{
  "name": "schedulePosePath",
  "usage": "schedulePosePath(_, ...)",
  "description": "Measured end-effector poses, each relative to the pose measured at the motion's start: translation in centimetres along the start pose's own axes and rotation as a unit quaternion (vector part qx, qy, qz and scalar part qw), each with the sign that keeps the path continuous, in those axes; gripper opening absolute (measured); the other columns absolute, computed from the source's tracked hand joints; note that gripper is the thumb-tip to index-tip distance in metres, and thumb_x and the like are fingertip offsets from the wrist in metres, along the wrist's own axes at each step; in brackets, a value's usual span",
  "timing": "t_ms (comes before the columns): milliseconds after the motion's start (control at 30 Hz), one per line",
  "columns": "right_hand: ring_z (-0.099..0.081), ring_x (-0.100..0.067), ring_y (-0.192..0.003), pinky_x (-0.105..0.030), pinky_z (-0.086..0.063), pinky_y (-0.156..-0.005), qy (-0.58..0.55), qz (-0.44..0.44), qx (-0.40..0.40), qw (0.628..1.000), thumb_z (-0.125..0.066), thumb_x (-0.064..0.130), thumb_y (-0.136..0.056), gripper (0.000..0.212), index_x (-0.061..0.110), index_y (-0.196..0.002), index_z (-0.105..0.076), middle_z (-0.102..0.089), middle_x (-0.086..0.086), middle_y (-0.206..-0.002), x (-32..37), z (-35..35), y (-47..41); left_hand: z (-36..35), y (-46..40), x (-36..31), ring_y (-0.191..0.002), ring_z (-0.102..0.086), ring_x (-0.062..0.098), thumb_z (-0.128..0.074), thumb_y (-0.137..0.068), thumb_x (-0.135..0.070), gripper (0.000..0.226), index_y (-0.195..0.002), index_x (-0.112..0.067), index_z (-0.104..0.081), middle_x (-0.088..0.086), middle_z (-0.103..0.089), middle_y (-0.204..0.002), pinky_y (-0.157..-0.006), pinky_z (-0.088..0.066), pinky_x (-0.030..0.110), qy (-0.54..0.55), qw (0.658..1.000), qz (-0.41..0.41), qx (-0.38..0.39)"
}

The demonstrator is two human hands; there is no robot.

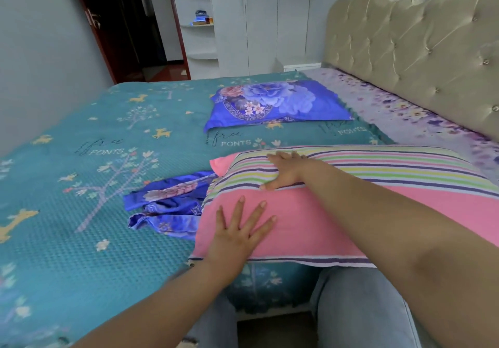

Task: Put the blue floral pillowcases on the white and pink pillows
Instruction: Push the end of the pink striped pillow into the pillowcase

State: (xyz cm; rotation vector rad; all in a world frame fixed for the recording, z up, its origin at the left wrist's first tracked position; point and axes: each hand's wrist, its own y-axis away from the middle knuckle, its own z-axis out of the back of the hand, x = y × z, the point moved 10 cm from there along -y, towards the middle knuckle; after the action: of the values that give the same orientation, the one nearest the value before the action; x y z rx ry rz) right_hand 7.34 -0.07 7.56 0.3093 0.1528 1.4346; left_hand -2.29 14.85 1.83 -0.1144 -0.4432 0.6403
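Observation:
A pink pillow [310, 226] with a striped band lies at the bed's near edge, right of centre. My left hand [237, 228] rests flat on its pink part, fingers spread. Over the striped band, my right hand [283, 170] presses down with straight fingers. An empty blue floral pillowcase [167, 207] lies crumpled on the bedspread just left of this pillow, touching its end. Farther back, a second pillow [275, 104] wears a blue floral pillowcase.
The bed has a teal patterned bedspread [94, 172] and a purple floral sheet [405, 115] by the beige tufted headboard [418, 50]. An open doorway [127, 23] and white shelves [197, 23] stand beyond the bed. My jeans-clad legs [359, 310] are at its near edge.

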Motion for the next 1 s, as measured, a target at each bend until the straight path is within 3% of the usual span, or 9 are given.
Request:
schedulePosePath(100,-0.023,-0.026,-0.142,-0.038,-0.020,-0.114,-0.033,0.006,0.019,0.999,-0.041,0.080,-0.076,0.097,0.015,-0.148,-0.027,-0.020,-0.005,-0.157,0.5,1.5,-2.4,0.1,-0.4,0.9,-0.118,-0.053,0.039,-0.083,-0.044,-0.027,0.128,-0.149,-0.030,-0.012,0.012,-0.030,-0.152,-0.083,-0.050,0.053,0.054,0.998,-0.004,-0.034)
schedulePosePath(200,-0.045,-0.029,-0.126,-0.032,-0.035,-0.101,0.014,-0.011,-0.013,1.000,-0.047,0.072,-0.080,0.087,0.005,-0.135,-0.045,-0.043,-0.014,-0.144,0.1,4.4,-5.3,1.2,-0.4,2.0,-0.100,-0.063,0.025,-0.084,-0.031,-0.040,0.139,-0.150,-0.025,-0.015,0.013,-0.042,-0.145,-0.081,-0.053,0.034,0.099,0.994,-0.018,-0.042)
schedulePosePath(267,-0.041,-0.029,-0.130,-0.036,-0.035,-0.104,0.050,-0.029,0.029,0.998,-0.057,0.072,-0.073,0.099,0.009,-0.144,-0.030,-0.034,-0.011,-0.149,-0.3,4.6,-7.2,1.6,-0.4,2.5,-0.098,-0.065,0.020,-0.081,-0.028,-0.040,0.133,-0.148,-0.020,-0.027,0.008,-0.051,-0.139,-0.082,-0.053,0.029,0.118,0.992,-0.022,-0.045)
schedulePosePath(367,-0.022,-0.029,-0.142,-0.043,-0.026,-0.113,0.131,-0.053,0.116,0.983,-0.059,0.077,-0.066,0.124,0.022,-0.150,0.012,-0.007,-0.005,-0.159,-0.7,3.6,-9.2,1.2,-0.8,3.3,-0.102,-0.064,0.019,-0.076,-0.033,-0.043,0.116,-0.140,-0.016,-0.041,0.004,-0.056,-0.134,-0.083,-0.052,0.028,0.123,0.992,-0.016,-0.028)
schedulePosePath(567,-0.024,-0.030,-0.141,-0.044,-0.024,-0.114,0.186,-0.003,0.105,0.977,-0.064,0.049,-0.082,0.108,0.017,-0.149,0.013,-0.010,-0.010,-0.158,0.0,-2.9,-13.6,2.9,-3.8,6.9,-0.123,-0.047,0.032,-0.058,-0.064,-0.034,0.049,-0.112,-0.028,-0.060,0.004,-0.049,-0.137,-0.098,-0.039,0.043,0.113,0.991,-0.030,-0.062)
schedulePosePath(733,-0.024,-0.033,-0.141,-0.061,-0.004,-0.112,0.159,0.007,0.018,0.987,-0.026,0.043,-0.099,0.059,0.024,-0.151,-0.004,-0.023,-0.010,-0.155,0.2,-3.5,-14.4,0.7,-10.8,9.5,-0.139,-0.027,0.033,-0.060,-0.074,-0.040,0.048,-0.121,-0.032,-0.051,0.007,-0.028,-0.153,-0.112,-0.025,0.047,0.132,0.988,-0.057,0.060)
schedulePosePath(800,-0.039,-0.033,-0.132,-0.058,-0.014,-0.110,0.105,0.015,-0.012,0.994,-0.021,0.040,-0.101,0.049,0.018,-0.145,-0.023,-0.040,-0.014,-0.145,-0.2,-2.9,-14.4,-0.2,-13.7,9.8,-0.124,-0.047,0.025,-0.059,-0.079,-0.036,0.035,-0.112,-0.026,-0.054,0.004,-0.048,-0.138,-0.098,-0.037,0.030,0.208,0.972,-0.062,0.087)
schedulePosePath(867,-0.049,-0.033,-0.122,-0.048,-0.028,-0.106,0.073,0.021,-0.021,0.997,-0.021,0.033,-0.102,0.039,0.012,-0.129,-0.038,-0.050,-0.016,-0.135,-0.6,-2.8,-14.2,-2.7,-16.4,9.8,-0.094,-0.058,0.020,-0.061,-0.082,-0.032,0.018,-0.095,-0.021,-0.054,0.002,-0.063,-0.109,-0.074,-0.036,0.021,0.280,0.947,-0.051,0.145)
schedulePosePath(1000,-0.049,-0.030,-0.124,-0.035,-0.036,-0.100,0.002,0.013,-0.003,1.000,-0.026,0.031,-0.103,0.038,0.016,-0.132,-0.047,-0.049,-0.008,-0.138,-0.9,-2.4,-13.8,-7.0,-20.1,10.0,-0.093,-0.059,0.025,-0.068,-0.080,-0.029,0.028,-0.098,-0.018,-0.051,0.003,-0.061,-0.101,-0.085,-0.047,0.037,0.373,0.904,0.007,0.208)
